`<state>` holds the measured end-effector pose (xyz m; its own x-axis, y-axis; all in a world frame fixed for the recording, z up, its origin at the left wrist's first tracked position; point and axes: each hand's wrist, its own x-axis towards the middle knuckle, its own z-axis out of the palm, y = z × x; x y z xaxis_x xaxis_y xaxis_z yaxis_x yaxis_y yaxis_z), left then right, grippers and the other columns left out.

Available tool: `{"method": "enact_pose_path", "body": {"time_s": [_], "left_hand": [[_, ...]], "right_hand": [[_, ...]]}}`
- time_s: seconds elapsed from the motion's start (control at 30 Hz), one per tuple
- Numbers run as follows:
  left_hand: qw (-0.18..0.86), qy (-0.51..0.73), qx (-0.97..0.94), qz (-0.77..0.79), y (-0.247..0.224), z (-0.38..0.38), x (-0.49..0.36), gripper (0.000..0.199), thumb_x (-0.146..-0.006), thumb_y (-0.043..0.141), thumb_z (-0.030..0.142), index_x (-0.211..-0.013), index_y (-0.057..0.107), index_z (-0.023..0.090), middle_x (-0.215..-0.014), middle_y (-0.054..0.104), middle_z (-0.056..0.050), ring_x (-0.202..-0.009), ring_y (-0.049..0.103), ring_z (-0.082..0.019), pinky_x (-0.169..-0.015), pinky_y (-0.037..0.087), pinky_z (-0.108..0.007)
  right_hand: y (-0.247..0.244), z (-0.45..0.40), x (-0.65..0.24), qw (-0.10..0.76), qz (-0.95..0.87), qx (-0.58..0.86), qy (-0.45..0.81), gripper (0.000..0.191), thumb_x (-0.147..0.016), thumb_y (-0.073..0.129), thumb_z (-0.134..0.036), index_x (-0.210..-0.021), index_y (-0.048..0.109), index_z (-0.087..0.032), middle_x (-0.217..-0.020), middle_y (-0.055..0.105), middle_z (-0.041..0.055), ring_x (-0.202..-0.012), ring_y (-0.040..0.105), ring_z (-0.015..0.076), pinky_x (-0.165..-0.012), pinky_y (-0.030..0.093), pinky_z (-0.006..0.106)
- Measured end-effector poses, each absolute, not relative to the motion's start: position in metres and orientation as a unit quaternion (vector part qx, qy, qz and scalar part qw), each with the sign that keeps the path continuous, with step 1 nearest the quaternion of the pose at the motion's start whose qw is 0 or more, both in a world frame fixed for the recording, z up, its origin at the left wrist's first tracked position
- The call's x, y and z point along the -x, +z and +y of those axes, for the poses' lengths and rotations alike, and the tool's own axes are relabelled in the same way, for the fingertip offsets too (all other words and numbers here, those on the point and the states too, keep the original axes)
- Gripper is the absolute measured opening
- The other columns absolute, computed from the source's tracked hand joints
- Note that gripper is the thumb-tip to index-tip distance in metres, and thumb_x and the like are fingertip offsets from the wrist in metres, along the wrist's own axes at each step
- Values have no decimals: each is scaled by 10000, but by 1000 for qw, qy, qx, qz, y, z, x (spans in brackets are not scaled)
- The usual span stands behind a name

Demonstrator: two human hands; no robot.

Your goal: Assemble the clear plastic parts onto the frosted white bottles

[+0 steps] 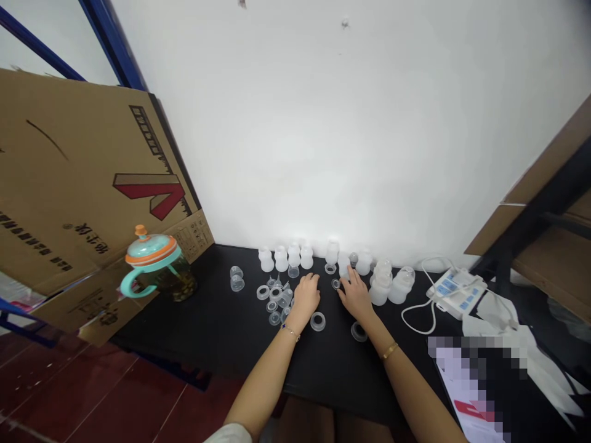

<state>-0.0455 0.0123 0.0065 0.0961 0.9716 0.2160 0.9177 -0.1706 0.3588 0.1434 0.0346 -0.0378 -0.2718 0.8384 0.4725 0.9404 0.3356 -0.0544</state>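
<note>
Head view: we are looking down at a black table [207, 320] pushed against a white wall [351, 123]. Our left hand [306, 295] is resting near the table's middle with its fingers [310, 282] bunched together, and we cannot tell whether they are closing on anything. It is sitting just beside a heap of see-through plastic rings [276, 301]. Our right hand [354, 295] is reaching forward with its fingers [353, 277] spread apart, and one fingertip seems to be touching a small ring [335, 283], though that spot is too small to be sure. A wider ring [317, 321] is lying just below our left hand, and another [359, 331] is lying below our right. A row of frosted plastic bottles [295, 257] is standing along the wall behind both hands. Farther right, a white pump unit [455, 292] is trailing a white cable [418, 320], and on the left a jar with a teal lid [152, 249] is standing against a cardboard sheet [78, 184].
</note>
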Motion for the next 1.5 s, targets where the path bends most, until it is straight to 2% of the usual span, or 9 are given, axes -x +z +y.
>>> {"method": "enact_pose_path", "body": {"time_s": [0.17,0.33,0.5,0.73,0.93,1.03,1.13,1.33,1.5], "left_hand": [[43,195,-726,659,11,12,48,403,-857,623,91,-1247,621,192,-1291,650,-128,-1233,592,-281,-997,483,-367],[47,139,-718,680,12,13,47,318,-916,555,109,-1219,628,177,-1184,690,-135,-1104,669,-279,-900,505,-364],[48,140,-721,677,10,15,47,356,-932,555,119,-1274,607,199,-1172,699,-126,-1099,680,-252,-910,494,-334],[76,199,-732,648,16,11,43,388,-901,665,178,-1284,624,224,-1206,707,-106,-1129,678,-246,-956,500,-330],[111,294,-727,610,14,9,39,367,-921,621,159,-1283,631,220,-1305,684,-76,-1201,649,-232,-1030,498,-345],[131,367,-711,585,9,11,39,374,-937,585,157,-1304,615,220,-1336,667,-78,-1243,625,-222,-1078,485,-366],[163,439,-684,560,6,14,39,393,-940,581,187,-1332,595,214,-1360,652,-95,-1249,617,-226,-1099,478,-400],[330,567,-564,503,-1,21,34,389,-924,632,318,-1292,624,191,-1301,666,-144,-1003,705,-214,-913,560,-359],[450,595,-474,468,-6,24,26,373,-838,732,295,-1186,680,174,-1258,688,-148,-896,718,-201,-823,554,-320]], "right_hand": [[-31,27,-139,199,-819,522,-129,447,-927,529,-174,-1363,599,-243,-1637,368,125,-1482,360,382,-1085,409,600],[-29,26,-138,201,-835,498,-115,395,-934,500,-136,-1288,637,-246,-1543,512,120,-1452,424,347,-1116,365,613],[-32,27,-141,222,-848,475,-77,327,-941,502,-124,-1218,630,-242,-1233,732,95,-1281,595,277,-1182,269,559],[-29,23,-140,220,-840,493,-52,149,-965,521,-140,-1048,614,-221,-965,744,54,-972,679,222,-1142,286,443],[-31,26,-140,199,-847,489,-64,328,-980,507,-143,-1282,603,-227,-1043,746,78,-995,676,225,-1020,397,375],[-27,26,-141,196,-856,476,-51,258,-991,488,-161,-1160,674,-220,-1034,740,78,-978,677,217,-955,439,342],[-19,23,-142,242,-849,470,-18,249,-1011,471,-208,-1107,701,-219,-1051,735,71,-950,686,207,-874,489,312],[-12,16,-141,382,-799,464,6,305,-1027,464,-329,-1097,749,-247,-1262,688,104,-1011,708,245,-876,562,368],[-13,14,-144,454,-763,460,22,345,-1030,464,-390,-1076,768,-235,-1278,679,129,-959,721,263,-851,580,409]]}}
